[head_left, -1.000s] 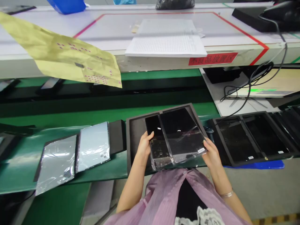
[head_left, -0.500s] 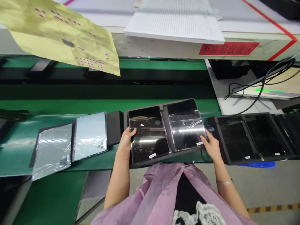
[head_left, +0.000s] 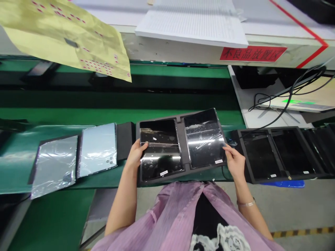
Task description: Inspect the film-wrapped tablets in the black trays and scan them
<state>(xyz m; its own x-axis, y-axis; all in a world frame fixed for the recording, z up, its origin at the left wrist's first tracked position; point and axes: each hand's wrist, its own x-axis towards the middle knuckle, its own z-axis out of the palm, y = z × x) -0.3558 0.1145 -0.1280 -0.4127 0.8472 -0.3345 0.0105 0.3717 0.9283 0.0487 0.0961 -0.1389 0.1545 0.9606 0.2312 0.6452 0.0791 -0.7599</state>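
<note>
Fingers of your left hand are closed round the left edge of a dark tray, with the thumb lying over the border of the left tablet; the undersides of those fingers are hidden. Fingers of your right hand pinch the edge of the right tablet, and you cannot tell whether the tray's rim is caught in that grip too. Between your 2 sets of fingers, the 2 black-screened tablets sit side by side in the tray, under shiny clear film, each with 1 small white label near its lower edge. Just left of your left fingers is a black block; farther left, a pale blue tablet and a grey tablet lie wrapped on the green bench. Near your right fingers, on their right, is another dark tray with 2 dark screens. Well beyond your fingers are a stack of lined paper and a red sign, with a yellow sheet toward the left.
</note>
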